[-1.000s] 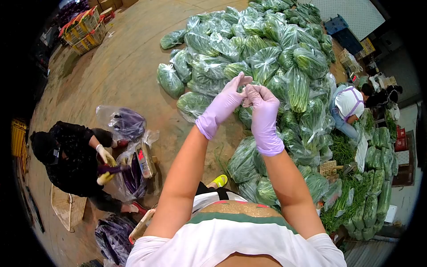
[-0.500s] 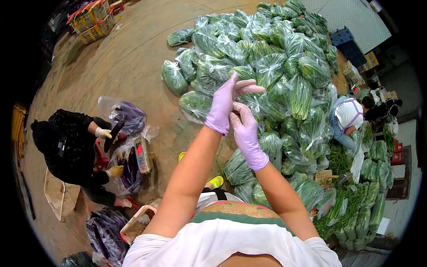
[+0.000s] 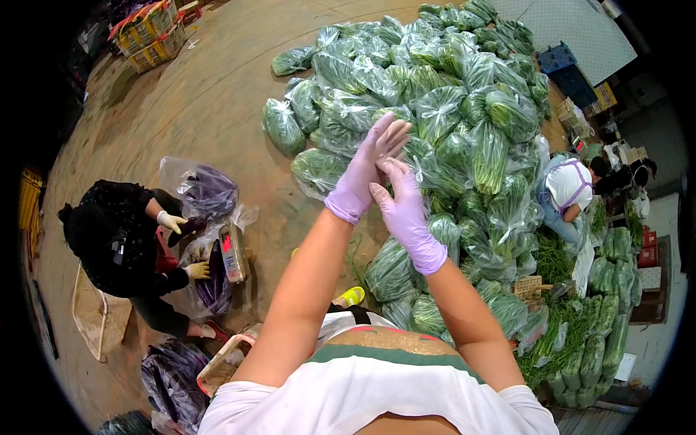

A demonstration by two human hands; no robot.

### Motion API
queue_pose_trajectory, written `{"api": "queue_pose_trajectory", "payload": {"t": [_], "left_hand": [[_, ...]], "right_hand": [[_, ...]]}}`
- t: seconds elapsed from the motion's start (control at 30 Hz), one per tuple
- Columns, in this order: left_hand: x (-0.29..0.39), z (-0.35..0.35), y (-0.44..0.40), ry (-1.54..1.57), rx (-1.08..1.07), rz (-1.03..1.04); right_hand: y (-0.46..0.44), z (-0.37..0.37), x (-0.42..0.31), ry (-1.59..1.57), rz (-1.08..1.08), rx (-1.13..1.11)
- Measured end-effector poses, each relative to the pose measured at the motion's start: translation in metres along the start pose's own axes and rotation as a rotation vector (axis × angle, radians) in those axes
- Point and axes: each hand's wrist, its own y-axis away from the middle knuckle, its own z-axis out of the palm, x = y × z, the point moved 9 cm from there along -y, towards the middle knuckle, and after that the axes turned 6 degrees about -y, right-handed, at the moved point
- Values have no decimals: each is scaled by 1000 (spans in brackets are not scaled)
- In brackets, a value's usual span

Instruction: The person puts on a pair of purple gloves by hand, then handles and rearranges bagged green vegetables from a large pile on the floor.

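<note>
Both hands wear thin lilac gloves and are raised in front of the pile of bagged green vegetables (image 3: 435,109). My left hand (image 3: 368,163) is open, palm turned to the right, with its fingers pointing up. My right hand (image 3: 404,210) lies against the left palm and lower fingers, its thumb apart from its fingers. Nothing shows in either hand. The right fingertips partly cover the left palm. Below the hands, a yellow-green shoe (image 3: 352,296) is on the floor.
At the left, a person in black (image 3: 119,246) handles eggplants (image 3: 214,279) beside a scale (image 3: 233,252). A crate (image 3: 101,312) and bagged eggplants (image 3: 174,384) lie near. At the right, another person (image 3: 568,185) bends over greens (image 3: 554,257). Stacked crates (image 3: 148,36) stand far back left.
Since a second ago, my right hand has left the left fingertips and opened, moving down to the left palm. The view has shifted slightly. The person in black has moved both gloved hands among the eggplants.
</note>
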Motion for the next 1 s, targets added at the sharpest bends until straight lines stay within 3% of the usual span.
{"api": "queue_pose_trajectory", "payload": {"t": [0.03,0.2,0.3,0.43,0.5,0.53,0.6,0.63,0.73,0.8,0.87,0.9,1.0], "left_hand": [[-6,4,-5,113,-20,-99],[-6,12,4,90,-69,-57],[-17,12,10,237,-99,-195],[-24,7,14,446,-73,-134],[-39,-18,18,433,267,-294],[-43,-23,17,432,268,-295],[-50,-25,12,135,88,-268],[-40,-17,14,169,-30,-180],[-32,-15,10,16,-42,-179],[-1,-16,4,-519,125,14],[23,9,-1,-1627,2,448],[21,11,-1,-1627,-1,453],[28,37,8,-1605,28,460]], "right_hand": [[-1,2,-1,49,-17,-22],[5,9,20,-32,135,-67],[16,16,43,-476,527,-131],[12,14,36,-499,529,-235],[12,19,24,-541,526,-325],[13,20,24,-543,527,-324],[16,26,17,-600,485,-398],[17,26,14,-536,437,-417],[23,19,25,-497,504,-380],[22,4,40,-549,588,-217],[28,-7,79,-820,759,-23],[35,-8,101,-953,906,59],[17,-13,100,-1076,955,131]]}}
